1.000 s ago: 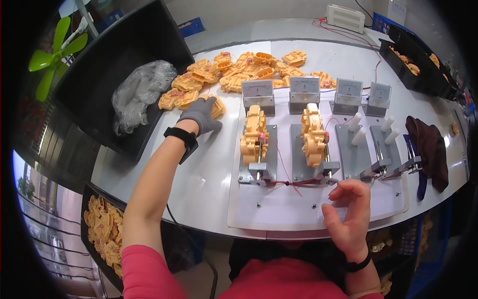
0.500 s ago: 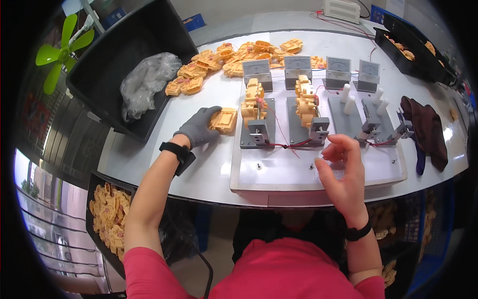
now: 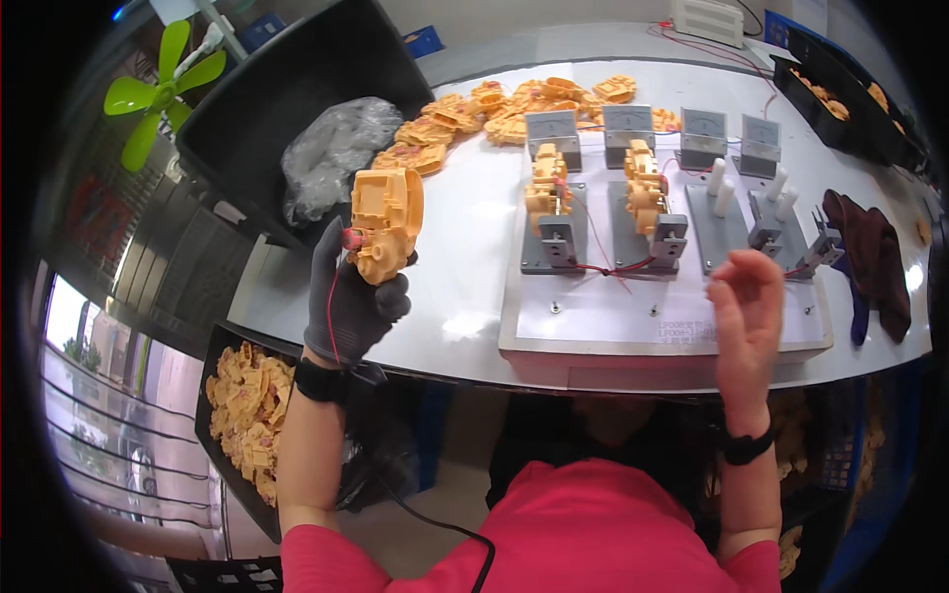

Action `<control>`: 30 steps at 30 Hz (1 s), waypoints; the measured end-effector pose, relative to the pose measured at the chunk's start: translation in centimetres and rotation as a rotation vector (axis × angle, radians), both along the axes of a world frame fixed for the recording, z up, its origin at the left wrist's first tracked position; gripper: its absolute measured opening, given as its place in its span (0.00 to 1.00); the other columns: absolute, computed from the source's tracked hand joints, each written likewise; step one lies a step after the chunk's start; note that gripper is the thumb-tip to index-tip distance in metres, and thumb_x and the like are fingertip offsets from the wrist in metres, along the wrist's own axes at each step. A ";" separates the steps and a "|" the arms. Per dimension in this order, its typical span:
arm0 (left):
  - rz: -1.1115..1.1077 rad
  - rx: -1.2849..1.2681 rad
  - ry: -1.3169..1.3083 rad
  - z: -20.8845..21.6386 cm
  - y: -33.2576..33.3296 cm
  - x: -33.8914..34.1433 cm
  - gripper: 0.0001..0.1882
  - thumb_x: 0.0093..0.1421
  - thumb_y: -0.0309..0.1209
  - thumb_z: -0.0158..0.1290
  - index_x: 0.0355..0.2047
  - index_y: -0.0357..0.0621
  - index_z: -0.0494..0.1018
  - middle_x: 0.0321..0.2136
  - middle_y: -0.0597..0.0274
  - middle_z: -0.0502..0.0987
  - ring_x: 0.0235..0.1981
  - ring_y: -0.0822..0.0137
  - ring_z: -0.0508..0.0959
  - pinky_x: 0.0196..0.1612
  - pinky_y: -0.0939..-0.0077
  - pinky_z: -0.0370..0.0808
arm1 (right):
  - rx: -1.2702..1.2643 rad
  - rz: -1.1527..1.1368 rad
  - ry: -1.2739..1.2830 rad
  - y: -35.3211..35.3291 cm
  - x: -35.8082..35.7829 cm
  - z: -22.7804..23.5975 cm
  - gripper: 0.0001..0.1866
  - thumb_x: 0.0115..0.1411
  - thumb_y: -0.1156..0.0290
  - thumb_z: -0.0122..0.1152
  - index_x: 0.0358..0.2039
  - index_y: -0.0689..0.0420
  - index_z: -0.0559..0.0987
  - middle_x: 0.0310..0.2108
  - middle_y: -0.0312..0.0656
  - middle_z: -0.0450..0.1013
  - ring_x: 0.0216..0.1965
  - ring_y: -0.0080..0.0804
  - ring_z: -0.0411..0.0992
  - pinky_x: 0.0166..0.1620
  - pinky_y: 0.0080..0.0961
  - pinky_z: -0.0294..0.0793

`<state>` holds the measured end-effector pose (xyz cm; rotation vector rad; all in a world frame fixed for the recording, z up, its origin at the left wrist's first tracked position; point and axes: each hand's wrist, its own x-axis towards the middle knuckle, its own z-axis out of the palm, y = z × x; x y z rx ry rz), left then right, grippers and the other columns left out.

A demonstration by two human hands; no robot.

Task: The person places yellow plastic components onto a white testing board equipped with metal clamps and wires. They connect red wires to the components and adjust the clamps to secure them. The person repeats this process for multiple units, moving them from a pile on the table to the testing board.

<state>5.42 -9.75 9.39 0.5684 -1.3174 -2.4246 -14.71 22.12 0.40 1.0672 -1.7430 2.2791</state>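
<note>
My left hand [image 3: 354,301], in a grey glove, holds up a yellow-orange plastic housing [image 3: 384,222] above the table's left front edge. The housing has a small red part at its side, and a thin red wire hangs from it down past my wrist. My bare right hand [image 3: 749,321] hovers over the front right of a white test board [image 3: 613,321], fingers curved and apart from the thumb, with nothing seen in it. Two similar housings stand on the board's grey fixtures, a left one [image 3: 547,193] and a right one [image 3: 645,188]. White pegs [image 3: 724,196] rise from the fixtures farther right.
Grey meters [image 3: 628,133] line the board's back. Behind lies a pile of housings [image 3: 509,109]. A black bin [image 3: 237,138] with clear plastic bags [image 3: 336,153] leans at left. Another bin of housings [image 3: 242,405] sits below. A dark cloth [image 3: 870,262] lies at right.
My left hand has lifted the housing off the table, drawn it nearer and turned it upright, showing its red wire. My right hand has moved a little right. The view has shifted slightly.
</note>
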 end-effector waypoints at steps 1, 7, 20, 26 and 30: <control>-0.034 0.036 0.062 0.3 0.6 0.3 0.29 0.67 0.57 0.45 0.54 0.46 0.69 0.32 0.64 0.74 0.18 0.77 0.66 0.21 0.81 0.63 | -0.013 -0.040 -0.011 0.5 0.0 0.1 0.18 0.64 0.84 0.55 0.55 0.61 0.68 0.44 0.38 0.69 0.46 0.21 0.68 0.53 0.20 0.68; -0.145 0.242 0.261 1.7 4.7 -1.3 0.27 0.68 0.56 0.44 0.49 0.44 0.70 0.34 0.64 0.75 0.19 0.78 0.62 0.21 0.82 0.59 | 0.021 -0.331 -0.062 2.5 -2.3 1.7 0.18 0.67 0.77 0.54 0.57 0.62 0.68 0.49 0.38 0.67 0.49 0.22 0.67 0.56 0.22 0.66; -0.348 0.405 0.191 2.1 7.6 -5.2 0.30 0.67 0.54 0.47 0.52 0.38 0.69 0.29 0.68 0.69 0.19 0.80 0.62 0.20 0.87 0.62 | 0.079 -0.271 -0.027 2.9 -3.6 -0.2 0.17 0.66 0.73 0.60 0.54 0.58 0.71 0.43 0.37 0.70 0.43 0.23 0.70 0.49 0.22 0.70; -0.310 0.445 0.151 2.8 8.8 -5.8 0.29 0.68 0.54 0.46 0.52 0.38 0.69 0.27 0.70 0.68 0.18 0.81 0.62 0.18 0.86 0.61 | 0.076 -0.285 -0.003 2.8 -3.2 0.2 0.16 0.65 0.74 0.59 0.54 0.58 0.74 0.42 0.37 0.70 0.43 0.24 0.71 0.49 0.23 0.71; -0.352 0.454 0.159 2.8 9.2 -6.6 0.29 0.69 0.54 0.45 0.52 0.38 0.69 0.27 0.69 0.68 0.17 0.81 0.61 0.17 0.86 0.61 | 0.112 -0.302 0.021 3.0 -3.2 0.5 0.16 0.64 0.75 0.59 0.53 0.58 0.75 0.43 0.38 0.70 0.43 0.25 0.72 0.50 0.24 0.71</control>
